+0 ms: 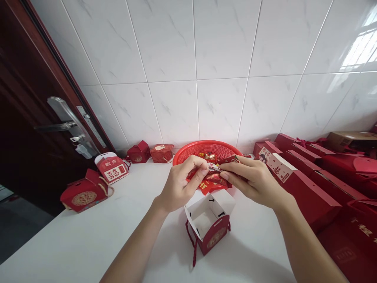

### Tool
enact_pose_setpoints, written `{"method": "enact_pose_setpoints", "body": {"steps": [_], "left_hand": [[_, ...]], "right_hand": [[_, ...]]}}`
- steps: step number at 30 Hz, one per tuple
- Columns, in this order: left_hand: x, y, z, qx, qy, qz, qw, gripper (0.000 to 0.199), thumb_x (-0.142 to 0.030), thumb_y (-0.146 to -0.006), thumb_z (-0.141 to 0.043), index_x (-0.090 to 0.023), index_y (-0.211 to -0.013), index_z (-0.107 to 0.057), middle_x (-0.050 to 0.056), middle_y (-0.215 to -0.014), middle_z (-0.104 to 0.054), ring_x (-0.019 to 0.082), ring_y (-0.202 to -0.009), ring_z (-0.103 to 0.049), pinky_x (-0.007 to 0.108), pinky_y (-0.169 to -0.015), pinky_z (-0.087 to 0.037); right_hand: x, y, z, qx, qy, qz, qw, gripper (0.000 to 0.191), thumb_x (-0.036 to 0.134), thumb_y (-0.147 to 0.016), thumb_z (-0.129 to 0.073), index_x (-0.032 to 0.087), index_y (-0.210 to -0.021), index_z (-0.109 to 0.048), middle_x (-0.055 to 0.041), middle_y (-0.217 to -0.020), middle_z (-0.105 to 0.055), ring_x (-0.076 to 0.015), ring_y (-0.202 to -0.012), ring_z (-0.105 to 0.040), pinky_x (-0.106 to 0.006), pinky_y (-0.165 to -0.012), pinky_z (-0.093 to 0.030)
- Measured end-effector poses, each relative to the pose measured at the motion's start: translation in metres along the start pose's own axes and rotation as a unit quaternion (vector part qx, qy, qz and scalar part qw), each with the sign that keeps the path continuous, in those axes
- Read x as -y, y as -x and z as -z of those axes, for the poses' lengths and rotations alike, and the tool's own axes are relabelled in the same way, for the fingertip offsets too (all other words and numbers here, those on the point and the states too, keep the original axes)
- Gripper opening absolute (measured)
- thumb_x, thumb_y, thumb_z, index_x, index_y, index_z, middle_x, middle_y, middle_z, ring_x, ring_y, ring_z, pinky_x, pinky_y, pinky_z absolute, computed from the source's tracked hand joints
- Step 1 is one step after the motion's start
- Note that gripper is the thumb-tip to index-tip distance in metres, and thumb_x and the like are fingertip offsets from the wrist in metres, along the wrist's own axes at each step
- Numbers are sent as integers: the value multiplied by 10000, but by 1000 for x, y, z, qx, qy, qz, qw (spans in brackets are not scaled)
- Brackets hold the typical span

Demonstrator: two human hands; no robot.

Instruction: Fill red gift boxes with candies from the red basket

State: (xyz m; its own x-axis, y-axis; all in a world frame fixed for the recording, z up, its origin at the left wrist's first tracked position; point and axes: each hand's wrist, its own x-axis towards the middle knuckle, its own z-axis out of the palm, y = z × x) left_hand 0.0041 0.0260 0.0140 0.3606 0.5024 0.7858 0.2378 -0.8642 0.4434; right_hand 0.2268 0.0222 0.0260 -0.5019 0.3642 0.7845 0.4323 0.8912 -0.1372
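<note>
Above the open gift box, my left hand (178,184) is closed, thumb and forefinger pinching one end of a small white-and-silver wrapped candy (213,168). The fingers of my right hand (259,182) close on the candy's other side, next to dark red wrapping. Right under the fingers are red wrapped sweets (216,179), partly hidden by my hands. The dark red gift box (216,236) stands upright on the table with its lid up, its white inside bare and a red cord handle hanging at the side. Behind my hands, a red plastic basket (203,146) holds several wrapped sweets.
The white table (118,239) meets a tiled wall. At the left stand red gift boxes (84,194), with a dark door (35,106) beyond. Rows of red boxes (303,188) crowd the right side, with a brown carton (350,138) behind them.
</note>
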Motion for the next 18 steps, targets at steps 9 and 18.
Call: {"method": "enact_pose_setpoints", "body": {"steps": [9, 18], "left_hand": [[1, 0, 0, 3, -7, 2, 1000, 81, -154, -987, -532, -213, -931, -541, -17, -817, -625, 101, -706, -588, 211, -611, -469], [1, -1, 0, 7, -5, -3, 1000, 97, -130, -986, -522, -212, -934, -533, -21, -804, -596, 93, -698, -562, 202, -636, -479]], "right_hand": [[2, 0, 1, 7, 8, -7, 1000, 180, 209, -1004, -525, 155, -977, -695, -19, -727, -607, -98, -577, -515, -222, -525, -390], [4, -1, 2, 14, 20, -15, 1000, 197, 217, -1007, -516, 153, -986, -702, -30, -736, -618, -103, -574, -516, -230, -520, -386]]}}
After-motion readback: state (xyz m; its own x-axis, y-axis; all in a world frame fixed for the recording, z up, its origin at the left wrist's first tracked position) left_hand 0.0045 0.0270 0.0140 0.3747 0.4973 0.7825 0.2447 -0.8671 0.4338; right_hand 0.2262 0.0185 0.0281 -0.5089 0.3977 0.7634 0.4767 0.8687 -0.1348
